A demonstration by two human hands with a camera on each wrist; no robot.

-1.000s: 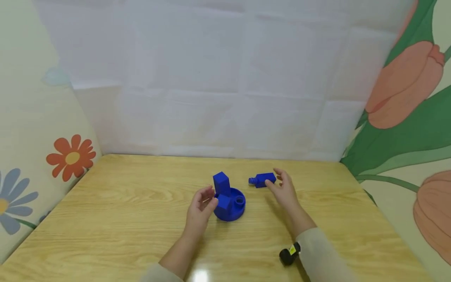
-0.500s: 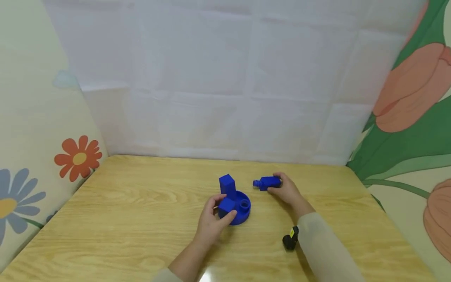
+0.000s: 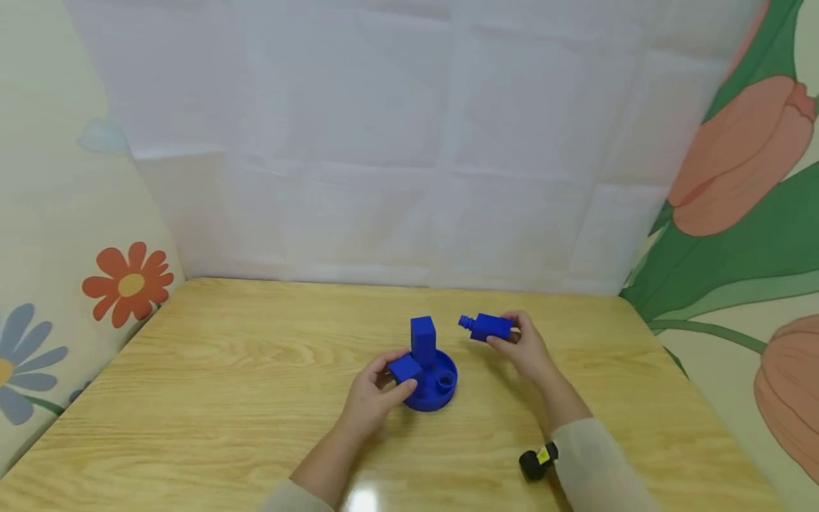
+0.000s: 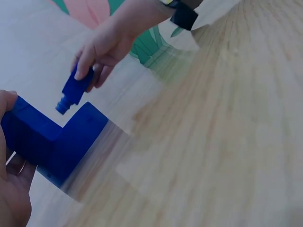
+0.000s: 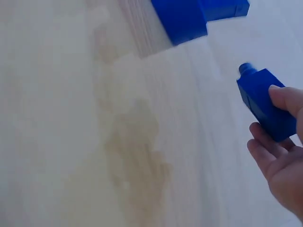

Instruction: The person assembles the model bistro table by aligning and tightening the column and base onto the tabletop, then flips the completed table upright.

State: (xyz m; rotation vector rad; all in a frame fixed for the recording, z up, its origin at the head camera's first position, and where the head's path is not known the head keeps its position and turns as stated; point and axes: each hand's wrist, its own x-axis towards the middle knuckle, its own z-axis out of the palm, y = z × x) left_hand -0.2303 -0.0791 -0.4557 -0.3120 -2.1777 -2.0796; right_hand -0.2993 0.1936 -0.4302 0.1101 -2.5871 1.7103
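Observation:
A round blue tray-like base stands on the table, with a tall square blue post upright in it and a threaded-looking round socket at its right. My left hand grips a second square blue post at the base's near left side, thumb on one face and fingers round the other. My right hand pinches a loose blue block with a threaded neck. That block is held level above the table, neck to the left, apart from the base. In the right wrist view, thumb and fingers hold the block at its plain end.
The wooden table meets a white cloth backdrop at its far edge. Flower-patterned cloth flanks both sides. A black wrist camera sits by the right sleeve.
My left hand has closed round the near post, and the base has turned slightly. The right hand has taken hold of the threaded block and lifted it off the table.

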